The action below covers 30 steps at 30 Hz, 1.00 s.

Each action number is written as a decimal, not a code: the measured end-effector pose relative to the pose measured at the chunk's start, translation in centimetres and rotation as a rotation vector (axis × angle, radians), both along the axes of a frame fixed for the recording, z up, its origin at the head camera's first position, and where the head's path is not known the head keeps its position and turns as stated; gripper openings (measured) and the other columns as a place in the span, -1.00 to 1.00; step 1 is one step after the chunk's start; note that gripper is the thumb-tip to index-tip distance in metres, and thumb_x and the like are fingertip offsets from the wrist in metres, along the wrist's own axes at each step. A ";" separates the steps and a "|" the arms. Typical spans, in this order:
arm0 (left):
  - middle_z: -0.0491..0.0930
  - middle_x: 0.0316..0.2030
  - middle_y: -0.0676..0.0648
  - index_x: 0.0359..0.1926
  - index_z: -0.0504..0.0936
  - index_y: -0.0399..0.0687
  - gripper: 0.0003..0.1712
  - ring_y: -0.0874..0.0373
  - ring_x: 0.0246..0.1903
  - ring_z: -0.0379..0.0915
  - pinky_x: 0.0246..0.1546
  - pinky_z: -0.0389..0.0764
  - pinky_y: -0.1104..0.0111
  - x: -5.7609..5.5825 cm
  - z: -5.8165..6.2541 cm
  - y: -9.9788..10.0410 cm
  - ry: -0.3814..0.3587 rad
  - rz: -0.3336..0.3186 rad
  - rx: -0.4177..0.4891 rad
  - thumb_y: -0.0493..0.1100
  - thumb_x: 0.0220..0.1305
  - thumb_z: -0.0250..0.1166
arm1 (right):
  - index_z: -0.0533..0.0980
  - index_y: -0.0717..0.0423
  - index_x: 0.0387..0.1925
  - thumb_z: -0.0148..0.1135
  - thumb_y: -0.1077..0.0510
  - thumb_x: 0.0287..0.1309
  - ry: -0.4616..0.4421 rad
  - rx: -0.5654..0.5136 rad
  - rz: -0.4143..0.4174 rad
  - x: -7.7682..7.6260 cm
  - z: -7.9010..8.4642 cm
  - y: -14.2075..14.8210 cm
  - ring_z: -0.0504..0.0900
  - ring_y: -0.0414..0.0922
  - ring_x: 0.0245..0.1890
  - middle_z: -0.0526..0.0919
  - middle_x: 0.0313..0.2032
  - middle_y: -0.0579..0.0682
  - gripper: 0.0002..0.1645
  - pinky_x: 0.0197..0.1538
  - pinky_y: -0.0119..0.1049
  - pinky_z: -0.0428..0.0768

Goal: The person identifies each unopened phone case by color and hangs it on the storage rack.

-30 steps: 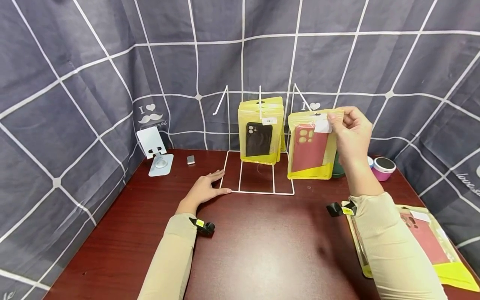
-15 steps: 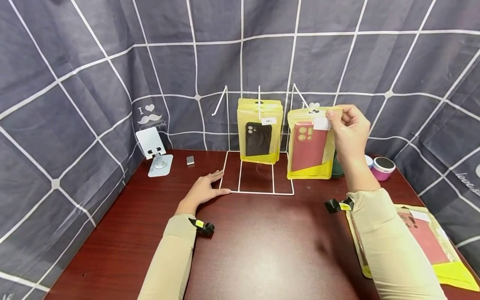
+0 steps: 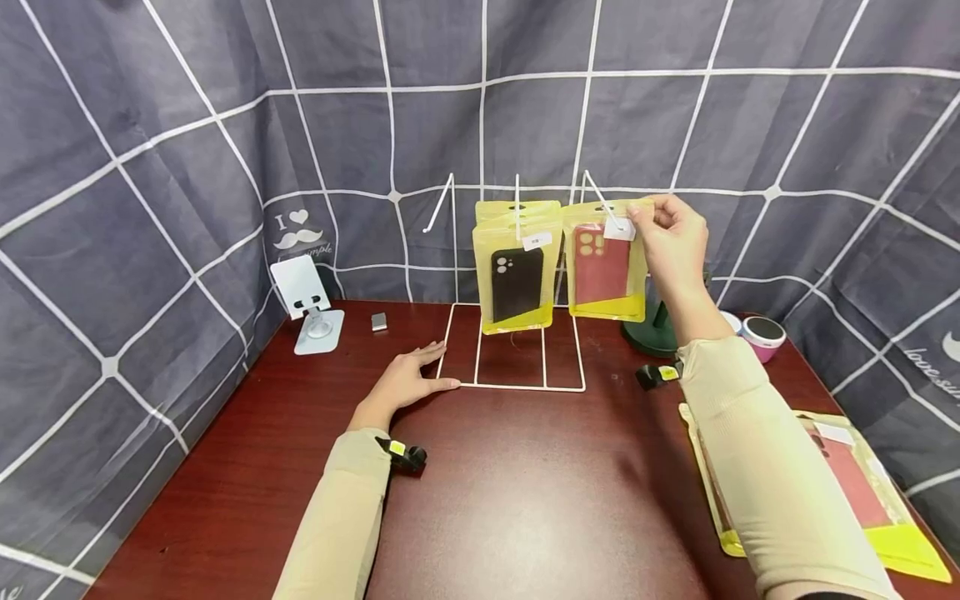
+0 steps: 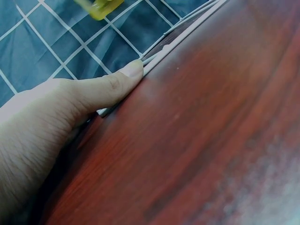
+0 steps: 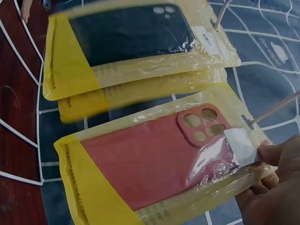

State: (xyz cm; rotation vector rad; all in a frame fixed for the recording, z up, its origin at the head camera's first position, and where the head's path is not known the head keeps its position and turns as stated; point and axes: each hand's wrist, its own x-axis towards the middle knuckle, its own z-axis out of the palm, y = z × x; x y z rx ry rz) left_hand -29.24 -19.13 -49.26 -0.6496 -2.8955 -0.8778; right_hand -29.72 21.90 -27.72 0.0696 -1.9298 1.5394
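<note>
Right hand [image 3: 675, 240]: fingers clamped on yellow-clear plastic pouch [image 3: 609, 310], red phone case [image 3: 602, 279] inside, 1 o'clock. Left hand [image 3: 403, 379]: thumb and fingers apart, touching white wire rack [image 3: 525, 387]. Pouched black phone case [image 3: 517, 285] hangs 12 o'clock.

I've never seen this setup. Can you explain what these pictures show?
No machine here: a person works with two bare hands. The wide view comes from a head-worn camera; the close ones, from wrist cameras. The right hand pinches a bag with a pink phone case at a hook of the white wire rack. The left hand rests on that rack's base. A black-case bag hangs from the middle hook. The table also bears a phone stand and more bags.
</note>
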 end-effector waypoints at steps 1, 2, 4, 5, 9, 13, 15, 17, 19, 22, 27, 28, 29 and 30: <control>0.29 0.46 -0.02 0.47 0.38 0.09 0.14 -0.06 0.47 0.11 0.41 0.22 -0.01 0.0 0.0 0.0 0.001 0.003 -0.001 0.58 -0.02 0.34 | 0.64 0.10 -0.28 0.43 0.01 0.21 -0.007 0.005 0.000 -0.2 0.1 0.0 0.52 -0.29 -0.59 0.70 -0.49 -0.21 -0.77 -0.57 -0.48 0.40; 0.29 0.45 -0.02 0.47 0.38 0.09 0.14 -0.04 0.47 0.12 0.41 0.23 0.00 0.0 0.0 0.0 0.003 0.005 -0.001 0.58 -0.03 0.34 | 0.64 0.08 -0.29 0.43 0.01 0.22 -0.013 0.011 -0.001 -0.4 0.2 0.1 0.50 -0.29 -0.59 0.69 -0.49 -0.21 -0.77 -0.56 -0.48 0.39; 0.30 0.45 -0.02 0.46 0.39 0.09 0.14 -0.02 0.46 0.14 0.40 0.24 0.01 -0.1 0.1 0.0 0.012 0.009 0.000 0.59 -0.03 0.34 | 0.64 0.05 -0.29 0.43 0.00 0.22 -0.030 0.017 0.000 -0.7 0.3 0.3 0.53 -0.29 -0.55 0.69 -0.48 -0.22 -0.78 -0.53 -0.48 0.41; 0.31 0.44 -0.03 0.46 0.39 0.09 0.14 0.00 0.46 0.15 0.40 0.25 0.01 -0.1 0.1 0.0 0.016 0.011 0.000 0.59 -0.04 0.34 | 0.64 0.05 -0.28 0.43 0.00 0.22 -0.037 0.019 0.002 -0.8 0.3 0.4 0.54 -0.28 -0.53 0.69 -0.47 -0.23 -0.78 -0.49 -0.48 0.42; 0.32 0.44 -0.04 0.45 0.41 0.08 0.14 0.01 0.45 0.17 0.39 0.27 0.01 -0.2 0.3 0.0 0.023 0.016 0.005 0.59 -0.05 0.35 | 0.66 0.09 -0.21 0.44 0.01 0.21 -0.058 0.009 0.028 -0.8 0.2 1.2 0.64 -0.24 -0.40 0.71 -0.42 -0.22 -0.75 -0.31 -0.49 0.52; 0.32 0.44 -0.03 0.45 0.40 0.08 0.16 0.02 0.45 0.16 0.39 0.27 0.01 -0.2 0.2 -0.1 0.021 0.018 0.008 0.61 -0.06 0.33 | 0.65 0.17 -0.07 0.42 0.04 0.23 -0.092 0.035 0.064 0.3 -0.6 3.0 0.70 -0.31 -0.33 0.73 -0.37 -0.24 -0.67 -0.17 -0.52 0.57; 0.32 0.44 -0.03 0.45 0.40 0.08 0.17 0.03 0.45 0.16 0.39 0.27 0.01 -0.2 0.2 -0.1 0.020 0.018 0.009 0.62 -0.07 0.33 | 0.65 0.17 -0.03 0.42 0.02 0.23 -0.122 0.091 0.064 1.3 -1.7 4.4 0.69 -0.36 -0.32 0.73 -0.36 -0.31 -0.63 -0.18 -0.55 0.55; 0.32 0.44 -0.03 0.45 0.41 0.07 0.17 0.03 0.45 0.17 0.39 0.27 0.01 -0.2 0.1 -0.1 0.018 0.017 0.014 0.62 -0.07 0.33 | 0.65 0.15 0.00 0.42 -0.03 0.23 -0.171 0.183 0.074 2.7 -3.1 6.1 0.67 -0.40 -0.31 0.72 -0.34 -0.37 -0.59 -0.20 -0.57 0.52; 0.32 0.44 -0.03 0.45 0.41 0.07 0.16 0.04 0.46 0.16 0.39 0.26 0.01 -0.1 0.1 -0.1 0.017 0.017 0.014 0.61 -0.06 0.33 | 0.66 0.08 0.00 0.40 -0.10 0.24 -0.231 0.323 0.081 4.1 -5.1 8.3 0.64 -0.43 -0.30 0.71 -0.32 -0.42 -0.57 -0.23 -0.58 0.47; 0.31 0.44 -0.03 0.46 0.39 0.06 0.16 0.02 0.46 0.15 0.40 0.24 -0.02 -0.1 0.0 0.0 0.009 0.011 0.011 0.60 -0.04 0.33 | 0.68 -0.01 -0.01 0.37 -0.16 0.25 -0.319 0.531 0.129 6.9 -7.8 11.4 0.61 -0.47 -0.28 0.74 -0.25 -0.34 -0.59 -0.24 -0.59 0.47; 0.28 0.46 -0.02 0.48 0.37 0.10 0.13 -0.02 0.48 0.11 0.41 0.21 -0.03 -0.1 -0.1 0.1 -0.007 0.009 0.006 0.58 -0.01 0.33 | 0.68 -0.05 -0.04 0.37 -0.06 0.28 -0.409 0.765 0.209 11.2 -11.4 16.0 0.60 -0.49 -0.25 0.77 -0.19 -0.11 -0.71 -0.27 -0.57 0.48; 0.28 0.46 -0.01 0.48 0.37 0.11 0.13 -0.03 0.48 0.11 0.41 0.20 -0.03 -0.1 -0.2 0.1 -0.007 0.011 0.004 0.58 -0.01 0.34 | 0.67 -0.03 -0.03 0.38 -0.02 0.27 -0.417 0.803 0.228 11.8 -12.0 16.8 0.60 -0.47 -0.24 0.77 -0.17 -0.06 -0.71 -0.26 -0.56 0.49; 0.28 0.46 -0.01 0.48 0.36 0.12 0.13 -0.03 0.48 0.11 0.41 0.20 -0.03 -0.2 -0.3 0.1 -0.007 0.013 0.005 0.57 -0.01 0.34 | 0.67 -0.02 -0.04 0.39 0.01 0.25 -0.426 0.842 0.237 12.3 -12.7 17.5 0.61 -0.44 -0.24 0.77 -0.17 -0.04 -0.72 -0.25 -0.53 0.50; 0.28 0.46 -0.01 0.48 0.36 0.12 0.12 -0.03 0.48 0.11 0.42 0.20 -0.03 -0.2 -0.4 0.1 -0.006 0.014 0.005 0.57 -0.01 0.34 | 0.66 0.01 -0.03 0.41 0.04 0.24 -0.440 0.871 0.254 12.7 -13.2 18.2 0.62 -0.39 -0.23 0.76 -0.15 -0.02 -0.70 -0.23 -0.50 0.52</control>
